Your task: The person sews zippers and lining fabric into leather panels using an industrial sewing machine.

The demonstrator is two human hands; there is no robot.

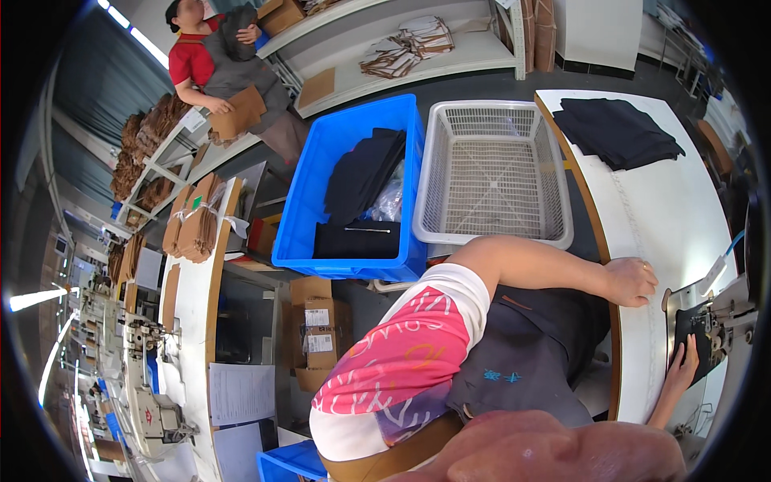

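Observation:
My left hand (630,281) rests on the white sewing table (642,209) with its fingers curled closed; whatever may be inside them is hidden. At the sewing machine (729,317), my right hand (683,368) lies with outstretched fingers on a piece of black cloth (697,341). That cloth sits beneath the machine's needle area, and the machine partly covers it. Farther up the same table is a loose stack of black cloth pieces (617,132), apart from both hands.
A blue bin (353,269) left of the table holds black cloth pieces (361,177) and a clear plastic bag (388,201). Beside it stands a white plastic basket (494,185). Behind are a cardboard box (317,329), bundled brown pieces (197,217) and a person (233,80) holding brown pieces.

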